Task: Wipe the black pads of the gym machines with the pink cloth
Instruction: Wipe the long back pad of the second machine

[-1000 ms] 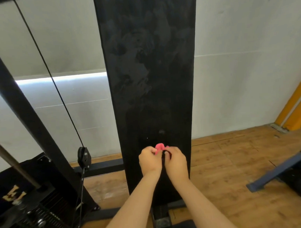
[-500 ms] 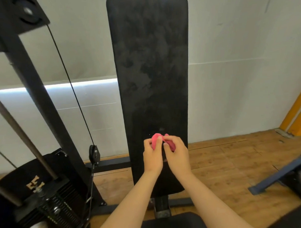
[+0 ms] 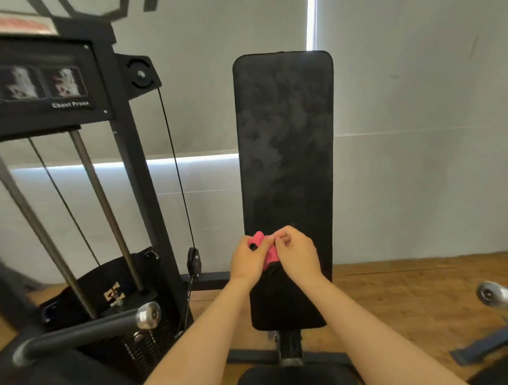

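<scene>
A pale grey wall with a bright strip of light low on it backs the scene, and a wooden floor runs below it. Against the wall a tall black back pad stands upright, its surface mottled with dull patches. The front edge of a black seat pad shows at the bottom of the view.

Both bare forearms reach up from below and meet in front of the lower part of the back pad. The left hand and the right hand are side by side, knuckles close together, and the pink cloth is bunched up small between them. The left fingers are curled round the cloth, so that one pink fold sticks out above them and another shows below, in the gap between the two palms. The right fingers are bent inward, their tips pinching the cloth's edge just right of the left fingertips. Whether the cloth touches the pad behind the fingers cannot be told. Most of the pad rises above the fingers; a shorter stretch lies below the wrists.

Well left of the fingers stands a black weight stack with steel guide rods and a thin cable, under a blurred panel reading "Chest Press". A chrome-capped handle bar juts out low on the left, another low on the right.
</scene>
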A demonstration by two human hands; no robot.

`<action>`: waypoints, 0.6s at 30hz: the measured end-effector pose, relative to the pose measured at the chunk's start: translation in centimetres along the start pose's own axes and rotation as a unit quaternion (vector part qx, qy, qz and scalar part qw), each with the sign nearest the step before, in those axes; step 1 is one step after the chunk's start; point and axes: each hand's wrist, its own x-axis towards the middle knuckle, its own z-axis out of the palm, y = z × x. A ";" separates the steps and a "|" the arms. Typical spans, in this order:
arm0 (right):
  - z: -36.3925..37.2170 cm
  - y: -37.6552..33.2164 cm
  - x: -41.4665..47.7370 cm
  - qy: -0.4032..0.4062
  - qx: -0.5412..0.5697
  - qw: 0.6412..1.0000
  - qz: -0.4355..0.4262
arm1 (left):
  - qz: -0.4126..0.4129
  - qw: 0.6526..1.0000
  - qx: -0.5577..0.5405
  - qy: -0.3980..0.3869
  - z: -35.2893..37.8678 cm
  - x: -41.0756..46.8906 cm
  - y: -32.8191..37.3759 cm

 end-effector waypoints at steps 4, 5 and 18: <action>0.1 -2.3 -1.2 -0.023 -0.094 0.994 -0.042 | 0.025 0.994 0.087 0.059 -3.7 -1.7 0.7; 0.0 -3.0 -1.4 -0.027 -0.110 0.992 -0.051 | 0.036 0.992 0.098 0.070 -4.5 -2.1 1.1; -1.7 -8.7 -6.7 -0.026 -0.293 0.950 -0.109 | 0.152 0.932 0.317 0.090 -10.7 -7.7 4.0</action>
